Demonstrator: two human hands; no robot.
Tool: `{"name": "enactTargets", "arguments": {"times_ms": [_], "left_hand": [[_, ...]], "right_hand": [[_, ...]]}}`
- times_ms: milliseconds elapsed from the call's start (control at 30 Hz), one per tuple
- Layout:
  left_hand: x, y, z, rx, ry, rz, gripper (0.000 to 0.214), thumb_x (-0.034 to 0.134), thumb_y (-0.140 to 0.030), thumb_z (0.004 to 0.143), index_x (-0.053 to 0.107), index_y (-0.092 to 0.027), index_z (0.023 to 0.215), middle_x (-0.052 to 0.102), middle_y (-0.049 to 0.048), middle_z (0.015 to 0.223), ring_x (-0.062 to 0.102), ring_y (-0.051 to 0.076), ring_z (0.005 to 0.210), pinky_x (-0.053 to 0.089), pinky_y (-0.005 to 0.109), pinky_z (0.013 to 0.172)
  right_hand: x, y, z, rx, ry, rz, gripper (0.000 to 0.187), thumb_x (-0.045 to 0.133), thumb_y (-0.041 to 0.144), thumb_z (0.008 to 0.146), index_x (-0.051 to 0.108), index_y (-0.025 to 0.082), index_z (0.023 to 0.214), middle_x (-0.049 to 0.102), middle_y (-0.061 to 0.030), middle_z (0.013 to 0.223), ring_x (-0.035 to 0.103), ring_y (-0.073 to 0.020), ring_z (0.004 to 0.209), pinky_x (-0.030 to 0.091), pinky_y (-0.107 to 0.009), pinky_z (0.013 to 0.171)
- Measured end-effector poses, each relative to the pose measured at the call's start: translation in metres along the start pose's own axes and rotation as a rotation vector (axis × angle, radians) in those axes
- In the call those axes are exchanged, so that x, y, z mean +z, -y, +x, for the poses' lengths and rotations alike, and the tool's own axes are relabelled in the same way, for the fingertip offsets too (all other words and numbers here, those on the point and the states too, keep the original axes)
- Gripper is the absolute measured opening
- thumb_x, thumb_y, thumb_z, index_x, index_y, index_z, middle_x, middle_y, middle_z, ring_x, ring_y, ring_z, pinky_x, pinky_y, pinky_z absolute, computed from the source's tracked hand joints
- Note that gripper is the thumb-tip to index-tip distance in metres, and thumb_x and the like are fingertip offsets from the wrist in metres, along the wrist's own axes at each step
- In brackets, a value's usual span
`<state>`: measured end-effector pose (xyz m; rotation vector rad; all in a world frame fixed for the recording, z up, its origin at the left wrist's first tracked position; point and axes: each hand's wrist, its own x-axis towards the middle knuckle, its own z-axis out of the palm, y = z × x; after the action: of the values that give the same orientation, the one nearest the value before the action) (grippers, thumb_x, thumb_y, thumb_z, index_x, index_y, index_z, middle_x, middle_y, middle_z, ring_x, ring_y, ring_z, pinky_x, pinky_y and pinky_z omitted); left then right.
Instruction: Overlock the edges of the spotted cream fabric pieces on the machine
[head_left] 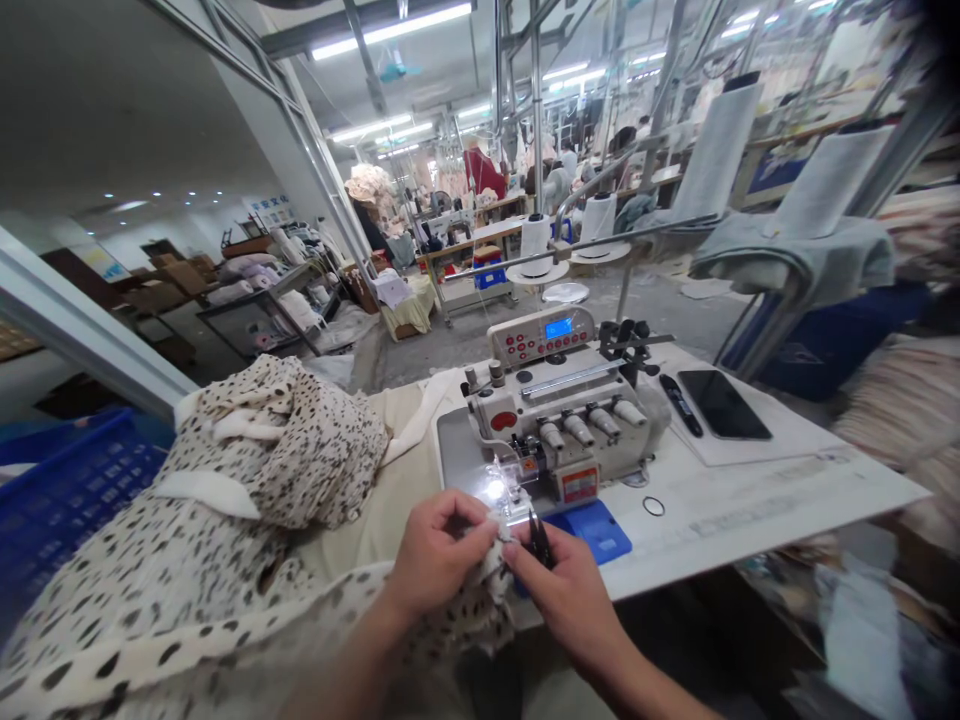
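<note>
Both hands meet just in front of the overlock sewing machine (562,410), near its lit needle area. My left hand (439,555) is closed, its thumb and fingers pinching the gathered edge of a cream fabric with black spots (491,585). My right hand (570,590) is closed around small black thread snips (538,540), whose tips point up towards the machine. The right thumb also touches the fabric edge beside the left fingertips. From there the cloth hangs over the table's front edge and runs left, partly behind my left forearm.
A large heap of the spotted fabric (315,450) lies left of the machine, beside a blue basket (75,500). On the white tabletop (720,510) lie a phone (724,403), a black marker (681,405) and a black ring (654,506). Thread cones (720,150) stand behind.
</note>
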<state>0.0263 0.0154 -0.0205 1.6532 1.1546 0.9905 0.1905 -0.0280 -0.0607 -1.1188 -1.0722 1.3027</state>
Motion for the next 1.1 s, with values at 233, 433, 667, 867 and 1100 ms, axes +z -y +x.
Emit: {"name": "enactTargets", "arguments": {"times_ms": [233,433,667,867,1100], "left_hand": [[0.004,-0.009,0.012,0.113,0.095,0.24,0.005,0.066,-0.022,0.086,0.062,-0.019,0.088,0.067,0.0002,0.083,0.062,0.014,0.075,0.047,0.023,0.068],[0.022,-0.004,0.026,0.223,0.099,0.55,0.016,0.06,-0.005,0.083,0.063,-0.02,0.079,0.068,-0.0018,0.078,0.061,0.015,0.074,0.042,0.026,0.07],[0.037,0.0,0.012,0.437,-0.135,0.841,0.011,0.067,-0.015,0.088,0.064,-0.02,0.079,0.065,0.0018,0.079,0.058,0.021,0.082,0.04,0.034,0.076],[0.045,0.005,-0.009,0.533,-0.054,0.858,0.02,0.051,-0.011,0.094,0.066,-0.018,0.105,0.066,0.0072,0.094,0.058,0.021,0.089,0.049,0.036,0.081],[0.051,0.023,-0.028,0.643,-0.183,1.039,0.036,0.057,-0.011,0.092,0.061,-0.015,0.127,0.064,0.0132,0.126,0.056,0.028,0.111,0.05,0.046,0.095]], "right_hand": [[0.002,-0.008,-0.001,-0.015,-0.11,0.027,0.031,0.069,0.045,0.083,0.062,0.016,0.074,0.051,0.0024,0.066,0.043,-0.0139,0.064,0.038,-0.024,0.06],[0.01,-0.033,0.004,0.034,-0.357,0.057,0.034,0.072,0.049,0.078,0.067,0.015,0.075,0.058,0.0,0.066,0.047,-0.0156,0.064,0.04,-0.026,0.06],[0.021,-0.052,0.002,0.142,-0.457,0.335,0.033,0.078,0.046,0.073,0.067,0.014,0.076,0.058,0.0004,0.065,0.046,-0.0142,0.061,0.041,-0.025,0.056],[0.012,-0.052,0.003,0.163,-0.357,0.33,0.035,0.077,0.048,0.075,0.065,0.015,0.077,0.058,0.0013,0.066,0.046,-0.0134,0.06,0.039,-0.024,0.055],[-0.018,-0.031,0.001,-0.016,-0.174,-0.075,0.035,0.068,0.049,0.084,0.064,0.016,0.073,0.062,-0.0004,0.066,0.053,-0.0166,0.064,0.044,-0.026,0.063]]}}
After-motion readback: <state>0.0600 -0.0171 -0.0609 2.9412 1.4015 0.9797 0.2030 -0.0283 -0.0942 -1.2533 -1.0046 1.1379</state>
